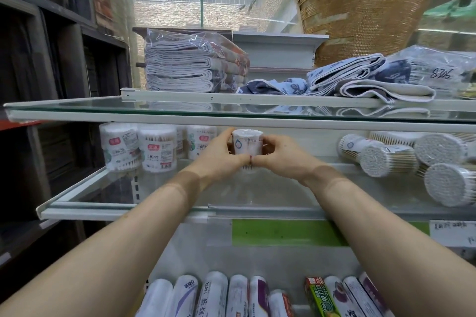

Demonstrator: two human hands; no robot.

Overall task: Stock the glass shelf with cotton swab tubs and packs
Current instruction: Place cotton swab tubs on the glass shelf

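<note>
A white cotton swab tub [246, 143] stands upright near the middle of the glass shelf [123, 188]. My left hand [219, 156] grips its left side and my right hand [283, 159] grips its right side, thumbs meeting in front. Three more upright swab tubs [154, 149] stand at the shelf's back left. Several round swab packs [401, 159] lie on their sides at the right, cotton ends facing me.
An upper glass shelf [77, 107] sits just above my hands and carries bagged folded towels [190, 64] and loose blue cloths [347, 77]. Below, rolls of bags [213, 296] lie in a row. Dark wooden shelving [51, 59] stands at the left.
</note>
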